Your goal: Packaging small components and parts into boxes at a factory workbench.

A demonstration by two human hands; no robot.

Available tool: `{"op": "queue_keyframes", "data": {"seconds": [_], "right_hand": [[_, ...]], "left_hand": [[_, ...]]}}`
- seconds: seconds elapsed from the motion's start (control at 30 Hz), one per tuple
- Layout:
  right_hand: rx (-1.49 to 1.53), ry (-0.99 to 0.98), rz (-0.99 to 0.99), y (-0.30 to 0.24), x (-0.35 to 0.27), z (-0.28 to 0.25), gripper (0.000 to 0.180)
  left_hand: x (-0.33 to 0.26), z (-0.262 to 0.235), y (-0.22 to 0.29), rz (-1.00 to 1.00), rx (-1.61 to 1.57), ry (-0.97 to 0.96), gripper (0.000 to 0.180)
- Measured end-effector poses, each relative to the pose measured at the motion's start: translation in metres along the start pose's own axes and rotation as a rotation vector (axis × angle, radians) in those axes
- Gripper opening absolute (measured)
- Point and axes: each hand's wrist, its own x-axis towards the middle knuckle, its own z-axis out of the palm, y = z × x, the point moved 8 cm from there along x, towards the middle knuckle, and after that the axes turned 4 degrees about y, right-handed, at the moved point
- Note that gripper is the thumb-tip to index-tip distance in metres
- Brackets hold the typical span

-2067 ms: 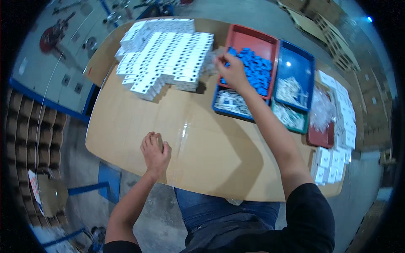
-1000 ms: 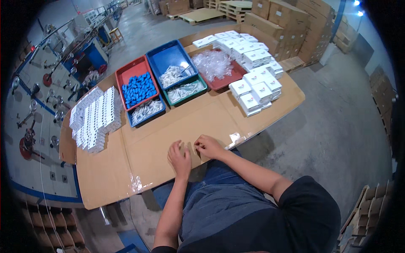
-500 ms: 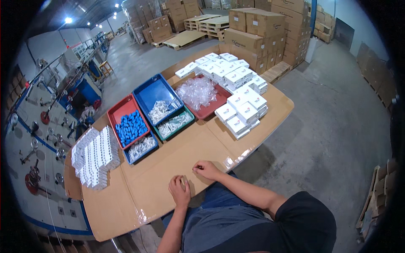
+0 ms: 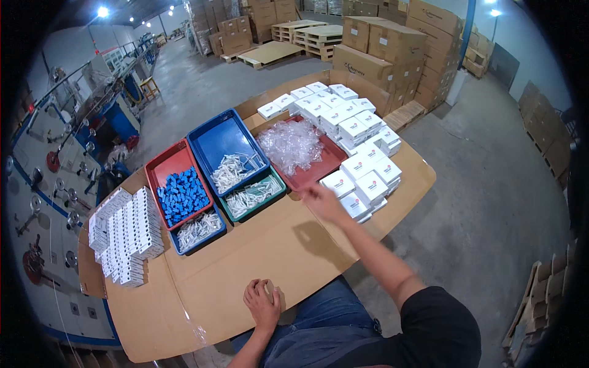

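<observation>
Right hand (image 4: 323, 202), loosely open and empty, hovers beside stacked white boxes (image 4: 363, 181); left hand (image 4: 262, 303), curled, rests at the cardboard-covered table (image 4: 245, 257) edge.

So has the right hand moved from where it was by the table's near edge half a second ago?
Yes. The right hand has gone away from the near edge of the cardboard-covered table, out toward the stacked white boxes beside the red tray.

Cardboard-covered table (image 4: 270, 245): right hand (image 4: 324, 202) is stretched out beside a stack of small white boxes (image 4: 362, 184), near a red tray of clear bags (image 4: 291, 146). Left hand (image 4: 262, 302) is rested at the near edge, fingers curled. Also seen: blue tray (image 4: 227, 141), green tray (image 4: 254, 197), red tray of blue parts (image 4: 181, 195), white boxes at left (image 4: 126, 236).
</observation>
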Motion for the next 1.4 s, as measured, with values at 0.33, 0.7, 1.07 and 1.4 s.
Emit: {"op": "queue_keyframes", "data": {"seconds": [0.33, 0.7, 1.07, 1.4], "right_hand": [[-0.802, 0.290, -0.218, 0.100, 0.294, -0.151, 0.027], [-1.250, 0.036, 0.246, 0.162, 0.374, -0.187, 0.067], [-1.117, 0.311, 0.064, 0.184, 0.397, -0.192, 0.072], [-0.957, 0.612, -0.629, 0.070, 0.345, -0.194, 0.035]], "left_hand": [[0.003, 0.006, 0.002, -0.022, 0.037, -0.083, 0.041], [0.010, 0.013, -0.001, -0.056, 0.036, -0.159, 0.041], [0.012, 0.015, -0.005, -0.086, 0.067, -0.198, 0.043], [0.011, 0.011, -0.003, -0.059, 0.069, -0.131, 0.042]]}}
